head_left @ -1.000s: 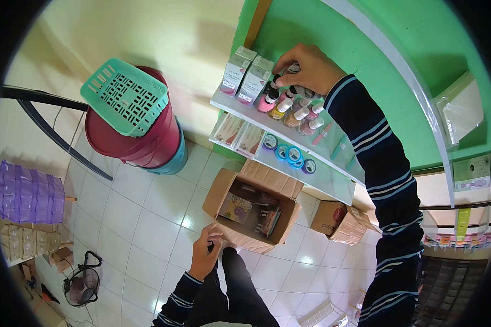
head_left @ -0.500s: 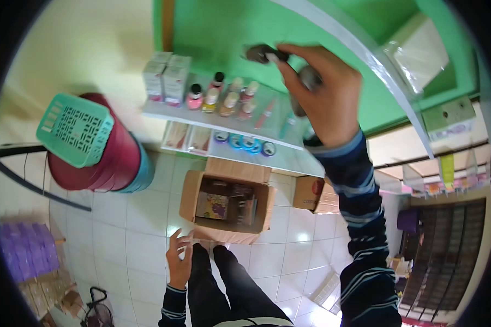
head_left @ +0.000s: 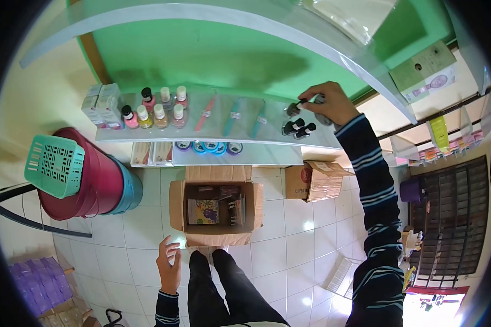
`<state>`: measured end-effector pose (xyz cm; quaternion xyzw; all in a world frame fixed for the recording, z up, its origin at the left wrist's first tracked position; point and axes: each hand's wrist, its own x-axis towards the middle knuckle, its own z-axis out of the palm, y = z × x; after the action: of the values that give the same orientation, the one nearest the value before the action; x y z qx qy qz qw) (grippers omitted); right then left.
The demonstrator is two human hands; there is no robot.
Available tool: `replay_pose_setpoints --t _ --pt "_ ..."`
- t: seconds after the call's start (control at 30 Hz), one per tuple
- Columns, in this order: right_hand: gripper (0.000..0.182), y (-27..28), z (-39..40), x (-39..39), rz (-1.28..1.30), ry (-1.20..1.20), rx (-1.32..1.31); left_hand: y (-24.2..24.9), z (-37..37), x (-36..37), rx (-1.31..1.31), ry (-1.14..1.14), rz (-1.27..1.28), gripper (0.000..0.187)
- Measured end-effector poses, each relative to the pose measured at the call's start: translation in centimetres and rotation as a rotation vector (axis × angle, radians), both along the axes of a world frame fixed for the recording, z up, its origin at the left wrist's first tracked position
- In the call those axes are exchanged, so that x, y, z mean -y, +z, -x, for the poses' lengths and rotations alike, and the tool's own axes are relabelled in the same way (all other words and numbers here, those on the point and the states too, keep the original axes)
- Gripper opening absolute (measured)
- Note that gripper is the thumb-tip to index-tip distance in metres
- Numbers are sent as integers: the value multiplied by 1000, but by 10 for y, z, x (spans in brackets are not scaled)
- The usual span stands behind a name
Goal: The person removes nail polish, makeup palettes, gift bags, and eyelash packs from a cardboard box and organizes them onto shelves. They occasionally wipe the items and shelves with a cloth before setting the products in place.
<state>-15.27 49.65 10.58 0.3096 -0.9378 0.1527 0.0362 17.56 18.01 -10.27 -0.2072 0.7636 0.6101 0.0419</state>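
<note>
At the right end of the white shelf (head_left: 213,131), my right hand (head_left: 335,104) pinches the black cap of a dark nail polish bottle (head_left: 293,109). Something greyish also shows under its fingers, partly hidden by the palm. Just in front stand two more dark nail polish bottles (head_left: 300,129) with black caps. Farther left on this shelf are a pink-handled tool (head_left: 205,112) and two teal ones (head_left: 232,117), lying flat. Several light and pink nail polish bottles (head_left: 159,116) stand left of them. My left hand (head_left: 169,265) hangs low beside my legs, empty, fingers apart.
An open cardboard box (head_left: 216,210) with packets inside sits on the floor before my feet. Round blue and purple containers (head_left: 210,147) lie on the lower shelf. A green basket (head_left: 54,166) tops maroon and blue tubs at left. An upper shelf (head_left: 202,15) overhangs.
My right hand has come down from above the shelf to its right end with the dark bottle. The view has shifted, showing more of the shelf. My left hand stays low.
</note>
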Motion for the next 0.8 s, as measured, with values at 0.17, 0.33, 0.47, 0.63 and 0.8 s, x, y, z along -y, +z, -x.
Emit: replay_pose_setpoints --t 0.17,0.33,0.47,0.63,0.8 --pt "18 0 7 10 -23 7 151 6 0 -8 15 -13 -33 39" --pt "18 4 6 11 -71 35 186 2 -7 -10 24 0 -22 38" --pt "20 9 2 15 -56 33 263 0 -12 -10 32 8 -12 38" --pt "26 17 -8 12 -64 32 -78 1 -15 -11 5 41 -16 38" --pt "24 29 -44 115 235 177 -81 -2 -19 -10 1 28 -35 40"
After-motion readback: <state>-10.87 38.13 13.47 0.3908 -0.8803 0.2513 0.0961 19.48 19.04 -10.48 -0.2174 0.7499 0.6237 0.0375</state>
